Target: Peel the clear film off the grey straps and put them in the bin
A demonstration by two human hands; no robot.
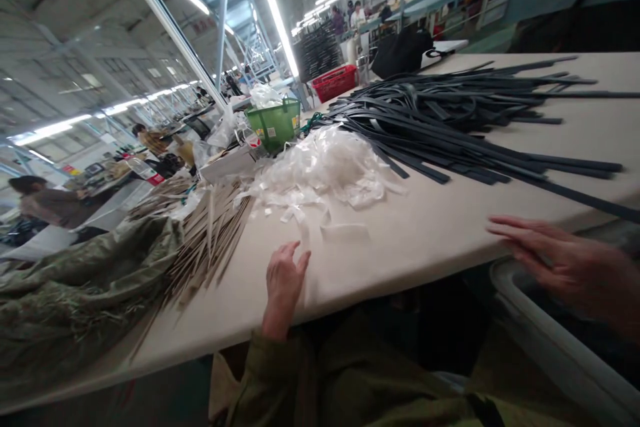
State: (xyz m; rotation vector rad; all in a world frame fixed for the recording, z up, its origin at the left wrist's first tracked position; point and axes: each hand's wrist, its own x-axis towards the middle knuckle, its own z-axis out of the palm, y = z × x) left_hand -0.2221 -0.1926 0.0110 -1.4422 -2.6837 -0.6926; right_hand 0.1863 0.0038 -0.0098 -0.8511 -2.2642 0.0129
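Observation:
My left hand (284,283) is low over the pale table near its front edge, thumb and fingers apart. A translucent white strip (301,223) trails down from a crumpled heap of white film strips (333,163) and passes beside and behind the fingertips. A short piece of the same film (345,233) lies flat to the right of it. My right hand (560,257) is at the table's front edge on the right, slightly blurred, with fingers stretched out and no object visible in them. The nearest things to it are the long dark flat strips (450,120), piled across the table's back right.
Brown thin strips (213,230) and a green cloth sack (95,280) lie at the left. A green basket (275,123), a red basket (335,82) and a black bag (403,53) stand behind. A grey bin rim (555,347) sits below my right hand. People work farther back.

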